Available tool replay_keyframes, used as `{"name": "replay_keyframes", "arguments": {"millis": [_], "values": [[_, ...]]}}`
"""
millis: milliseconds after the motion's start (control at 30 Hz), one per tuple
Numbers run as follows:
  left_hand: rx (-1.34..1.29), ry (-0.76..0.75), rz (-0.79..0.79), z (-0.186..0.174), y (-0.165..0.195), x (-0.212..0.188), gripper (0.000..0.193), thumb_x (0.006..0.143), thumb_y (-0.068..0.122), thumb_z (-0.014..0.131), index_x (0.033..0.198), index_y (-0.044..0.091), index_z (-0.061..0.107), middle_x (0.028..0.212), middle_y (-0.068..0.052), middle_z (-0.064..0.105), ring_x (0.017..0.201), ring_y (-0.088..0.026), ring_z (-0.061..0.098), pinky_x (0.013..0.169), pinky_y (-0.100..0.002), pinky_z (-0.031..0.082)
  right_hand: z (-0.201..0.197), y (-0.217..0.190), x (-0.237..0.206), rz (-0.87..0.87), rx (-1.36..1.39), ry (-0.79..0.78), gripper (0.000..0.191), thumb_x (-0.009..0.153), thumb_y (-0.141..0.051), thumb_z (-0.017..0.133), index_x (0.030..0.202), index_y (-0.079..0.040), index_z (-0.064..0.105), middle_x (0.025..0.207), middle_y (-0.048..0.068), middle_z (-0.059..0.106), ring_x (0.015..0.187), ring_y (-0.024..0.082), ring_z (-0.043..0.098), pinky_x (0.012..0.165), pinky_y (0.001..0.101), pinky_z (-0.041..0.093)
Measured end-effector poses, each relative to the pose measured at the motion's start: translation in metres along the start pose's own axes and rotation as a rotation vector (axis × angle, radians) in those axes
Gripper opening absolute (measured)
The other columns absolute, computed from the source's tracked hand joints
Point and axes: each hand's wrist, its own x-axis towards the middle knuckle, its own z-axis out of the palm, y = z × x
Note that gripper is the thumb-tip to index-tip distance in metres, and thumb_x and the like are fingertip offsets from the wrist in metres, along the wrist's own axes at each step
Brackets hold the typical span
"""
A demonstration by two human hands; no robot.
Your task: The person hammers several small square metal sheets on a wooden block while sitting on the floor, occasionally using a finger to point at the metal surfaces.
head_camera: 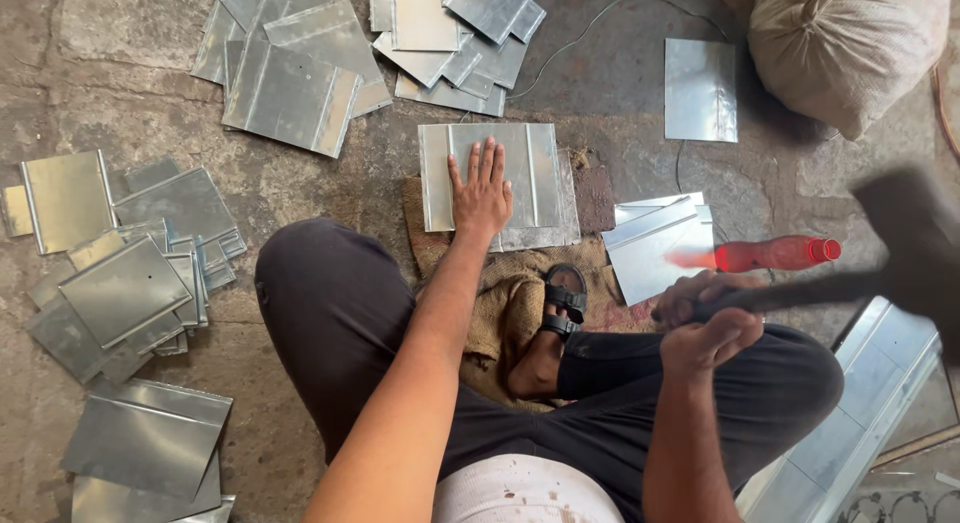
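Folded sheet-metal panel [490, 176] lies flat on burlap sacking [500, 293] on the stone floor [120, 103], in front of the crossed legs. Left hand [482, 195] presses it, fingers spread wide and flat. Right hand [712, 318] is fisted round a raised, motion-blurred hammer [905, 253]. A good blow likely lands on the seam, clear of the fingers. Red bottle [775, 253] lies beside; loose panels [290, 78] are scattered around.

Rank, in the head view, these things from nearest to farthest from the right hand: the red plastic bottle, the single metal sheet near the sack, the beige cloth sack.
From the right hand:
1. Red plastic bottle, just above the hand.
2. Single metal sheet, higher up on the floor.
3. Beige cloth sack, top right corner.
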Motion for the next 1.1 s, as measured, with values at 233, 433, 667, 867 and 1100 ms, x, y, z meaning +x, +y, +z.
{"name": "replay_keyframes", "arguments": {"millis": [233,433,667,867,1100], "values": [[0.013,0.016,-0.002,-0.001,0.001,-0.001,0.065,0.107,0.041,0.021,0.165,0.020,0.000,0.173,0.003,-0.002,0.159,-0.021,0.001,0.127,-0.057,-0.009,0.036,0.045,-0.035,0.283,-0.553,-0.225,0.048,0.108,-0.053,0.048,0.103,-0.006,0.056,0.066,0.004,0.055,0.052,0.010,0.050,0.045,0.0235,0.039],[0.023,0.030,-0.015,-0.001,0.004,0.000,0.066,0.108,0.040,0.024,0.166,0.020,0.000,0.175,0.001,-0.001,0.160,-0.024,0.002,0.127,-0.059,-0.007,0.018,0.041,-0.035,0.755,-0.523,-0.238,0.039,0.110,-0.040,0.047,0.098,-0.005,0.059,0.069,-0.001,0.053,0.054,0.011,0.048,0.043,0.0257,0.041],[0.016,-0.015,-0.009,-0.001,0.003,0.004,0.065,0.108,0.041,0.020,0.165,0.020,-0.004,0.174,0.001,-0.007,0.160,-0.023,0.001,0.126,-0.057,-0.007,-0.007,0.019,-0.011,0.074,0.168,-0.155,0.064,0.099,-0.074,0.050,0.107,-0.011,0.045,0.063,0.004,0.040,0.048,0.011,0.041,0.042,0.0276,0.035],[-0.001,0.019,-0.014,0.000,0.004,0.001,0.066,0.108,0.040,0.022,0.166,0.020,-0.001,0.174,0.002,-0.005,0.160,-0.022,0.002,0.126,-0.057,-0.008,0.020,0.063,-0.048,0.043,-0.280,-0.082,0.044,0.108,-0.046,0.062,0.096,-0.004,0.059,0.073,0.010,0.059,0.054,0.012,0.049,0.043,0.0263,0.038],[-0.023,0.038,-0.008,0.000,0.005,0.000,0.066,0.108,0.040,0.025,0.166,0.022,0.001,0.174,0.005,-0.003,0.160,-0.022,0.002,0.126,-0.058,-0.008,0.029,0.050,-0.053,0.691,-0.688,-0.315,0.044,0.109,-0.044,0.049,0.086,-0.008,0.060,0.063,0.000,0.055,0.050,0.010,0.051,0.043,0.0262,0.041]]}}
